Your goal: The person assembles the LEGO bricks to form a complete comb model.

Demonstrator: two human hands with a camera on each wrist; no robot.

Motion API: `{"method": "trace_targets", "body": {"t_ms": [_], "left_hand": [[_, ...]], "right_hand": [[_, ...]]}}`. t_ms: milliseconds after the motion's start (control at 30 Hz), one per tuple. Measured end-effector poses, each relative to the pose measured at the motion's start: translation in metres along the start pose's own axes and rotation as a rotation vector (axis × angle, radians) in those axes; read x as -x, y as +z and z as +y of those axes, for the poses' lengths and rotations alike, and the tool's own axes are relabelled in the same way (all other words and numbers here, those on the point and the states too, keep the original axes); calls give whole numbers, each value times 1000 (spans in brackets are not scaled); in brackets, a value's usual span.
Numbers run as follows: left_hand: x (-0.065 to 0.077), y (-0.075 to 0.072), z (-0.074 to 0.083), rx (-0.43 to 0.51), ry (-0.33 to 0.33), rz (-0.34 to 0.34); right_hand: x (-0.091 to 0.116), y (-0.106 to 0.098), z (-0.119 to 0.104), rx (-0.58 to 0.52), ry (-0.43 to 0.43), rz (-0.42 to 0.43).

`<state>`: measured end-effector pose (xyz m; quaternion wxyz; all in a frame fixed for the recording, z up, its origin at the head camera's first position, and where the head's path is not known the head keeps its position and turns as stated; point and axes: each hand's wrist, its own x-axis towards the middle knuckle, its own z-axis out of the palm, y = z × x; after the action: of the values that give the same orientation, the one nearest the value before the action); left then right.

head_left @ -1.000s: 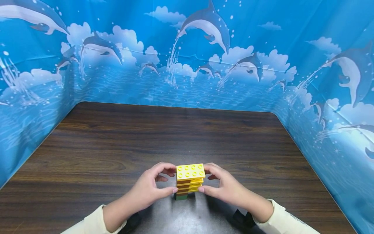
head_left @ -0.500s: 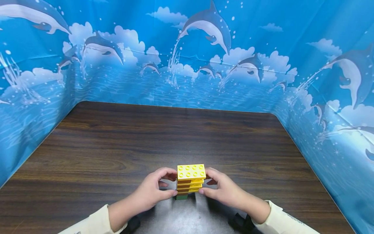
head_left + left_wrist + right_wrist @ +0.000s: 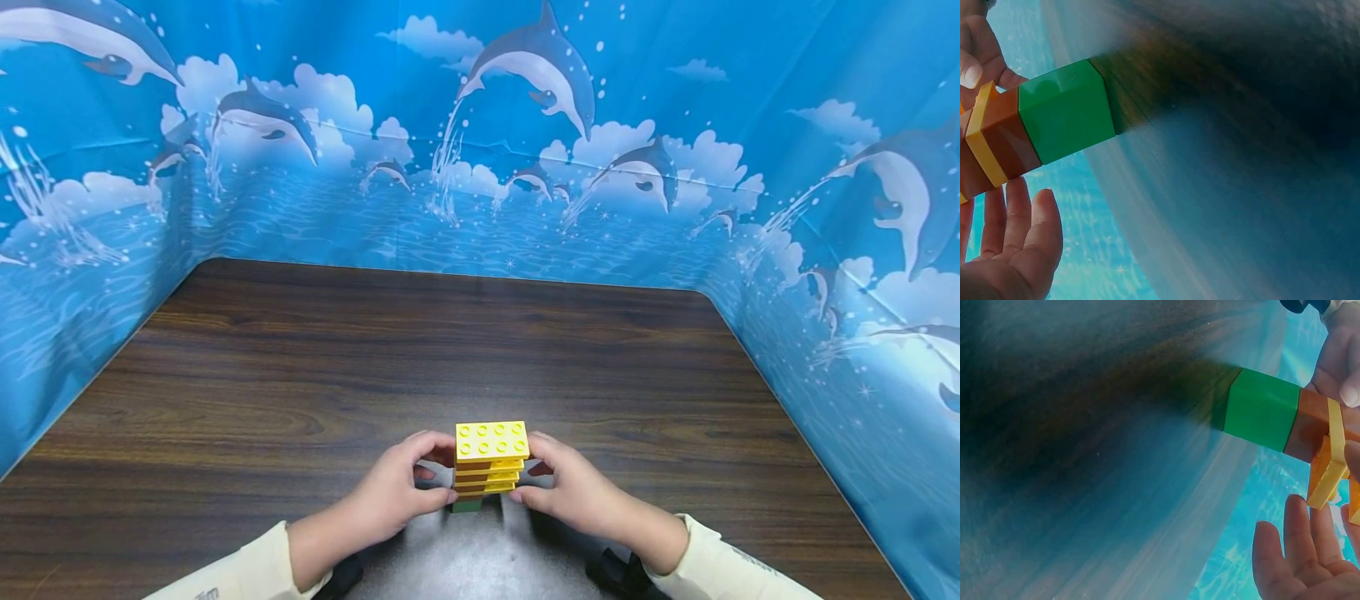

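Note:
A tower of toy building blocks [image 3: 491, 442] stands upright on the table near the front edge. Its studded top block is yellow; below, brown blocks alternate with thin yellow plates that jut to the right. The base is a green block [image 3: 1066, 112], seen resting on the wood in both wrist views. From the left, my left hand [image 3: 386, 487] holds the tower's side, thumb at the front and fingers toward the back. On the opposite side my right hand [image 3: 577, 487] holds the yellow plates [image 3: 1329, 462] the same way. The rear fingertips are partly hidden.
A dark wooden table [image 3: 450, 350] spreads out beyond the tower. Blue cloth with dolphins [image 3: 480, 217] hangs along its back and both sides. Pale sleeves [image 3: 247, 567] and dark wrist straps [image 3: 618, 571] cover the forearms.
My left hand has slid slightly right and down, with its fingers lower beside the tower. The right hand has shifted only a little. The tower stays in place.

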<state>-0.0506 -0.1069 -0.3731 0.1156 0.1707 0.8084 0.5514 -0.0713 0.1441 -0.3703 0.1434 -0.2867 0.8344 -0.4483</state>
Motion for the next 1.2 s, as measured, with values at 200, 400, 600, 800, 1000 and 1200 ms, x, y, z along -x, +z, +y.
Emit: {"method": "trace_targets", "body": {"t_ms": [200, 400, 600, 800, 1000, 1200], "left_hand": [[0, 1, 2, -6, -7, 10], [0, -1, 4, -2, 3, 19], [-3, -5, 7, 78, 1, 35], [-5, -8, 8, 136, -7, 37], [-10, -7, 5, 179, -11, 50], [-15, -8, 3, 167, -17, 61]], "right_hand": [[-1, 2, -1, 8, 7, 14], [-1, 1, -3, 3, 2, 24], [-3, -1, -3, -3, -39, 47], [-5, -4, -3, -10, -46, 46], [-9, -6, -2, -53, -13, 46], [-13, -9, 0, -87, 6, 50]]}}
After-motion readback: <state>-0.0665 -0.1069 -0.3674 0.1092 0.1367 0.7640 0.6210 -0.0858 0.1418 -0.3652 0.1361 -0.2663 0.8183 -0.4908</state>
